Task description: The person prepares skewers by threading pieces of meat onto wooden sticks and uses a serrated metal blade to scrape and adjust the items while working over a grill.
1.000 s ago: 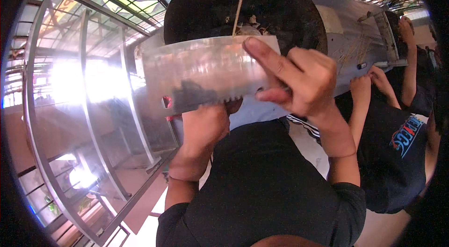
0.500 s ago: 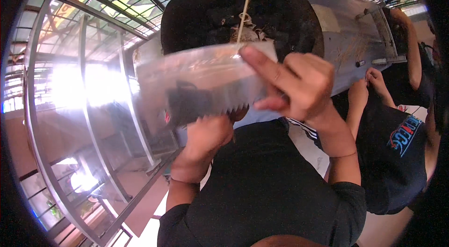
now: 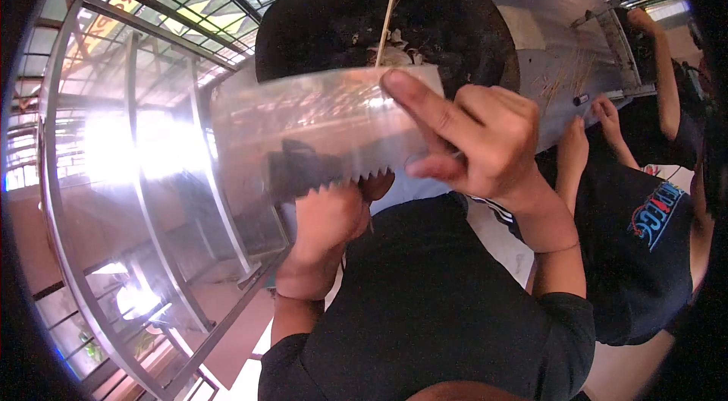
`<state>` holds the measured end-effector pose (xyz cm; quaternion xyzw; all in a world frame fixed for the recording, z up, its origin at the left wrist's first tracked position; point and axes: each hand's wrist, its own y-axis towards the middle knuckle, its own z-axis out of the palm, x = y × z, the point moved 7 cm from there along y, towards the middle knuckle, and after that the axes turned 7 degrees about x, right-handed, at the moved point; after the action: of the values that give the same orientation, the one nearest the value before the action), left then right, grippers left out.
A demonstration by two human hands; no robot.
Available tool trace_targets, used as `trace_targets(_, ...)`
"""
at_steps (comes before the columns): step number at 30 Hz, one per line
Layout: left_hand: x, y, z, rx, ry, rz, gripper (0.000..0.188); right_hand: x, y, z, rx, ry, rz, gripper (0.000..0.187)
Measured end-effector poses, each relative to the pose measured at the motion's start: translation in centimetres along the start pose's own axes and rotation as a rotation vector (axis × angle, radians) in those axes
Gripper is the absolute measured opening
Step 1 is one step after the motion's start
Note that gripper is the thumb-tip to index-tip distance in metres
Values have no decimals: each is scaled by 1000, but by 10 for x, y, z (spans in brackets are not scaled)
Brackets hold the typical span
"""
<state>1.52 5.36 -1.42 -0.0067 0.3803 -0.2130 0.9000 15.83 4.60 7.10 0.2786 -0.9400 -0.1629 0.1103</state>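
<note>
A wide strip of clear plastic film (image 3: pixel 326 109), shiny with reflections, stretches in front of me; I cannot tell if it is a sheet or a bag. Part of its lower edge is saw-toothed, next to a dark shape (image 3: pixel 299 169) that I cannot make out. My left hand (image 3: pixel 330 219) is curled into a fist at that lower edge, gripping the film. At the film's right end is my right hand (image 3: pixel 485 132), its index fingertip pressed on the upper edge and its thumb lower down. Beyond the film, a thin pale stick (image 3: pixel 387 22) stands tilted among pale scraps (image 3: pixel 398 52).
A large black rounded surface (image 3: pixel 318 29) lies behind the film, on a blue-grey table (image 3: pixel 550 67) strewn with straw-like bits. A metal-framed clear panel (image 3: pixel 136 143) stands close on my left. At right, a person's hands (image 3: pixel 588 135) are near a small dark object (image 3: pixel 580 99).
Both hands and the film have shifted slightly left, with the grip unchanged. At right, the other person's hands have moved a little.
</note>
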Motion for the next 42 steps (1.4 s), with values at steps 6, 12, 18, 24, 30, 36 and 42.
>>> trace_targets(6, -5, 5, 4, 15, 95, -29, 18, -18, 1, 5, 19, -3, 71, 62)
trace_targets(12, -13, 13, 20, 54, 40, -102, 15, -35, 2, 1, -79, 24, 127, 61)
trace_targets(18, -5, 8, 16, 6, 8, -110, 15, -32, 6, 2, -78, 40, 119, 58)
trace_targets(24, 3, 10, 6, -44, 20, -125, 15, -15, 2, 10, 56, -2, 79, 51)
trace_targets(30, 6, 15, 5, -11, -19, -158, 14, -21, 2, 9, 21, 42, 137, 49)
trace_targets(36, 4, 16, 11, 41, -44, -219, 18, -59, -6, 14, -126, 128, 258, 49)
trace_targets(42, 12, 15, 0, -1, -77, -203, 22, -23, -8, 6, 34, 51, 120, 56)
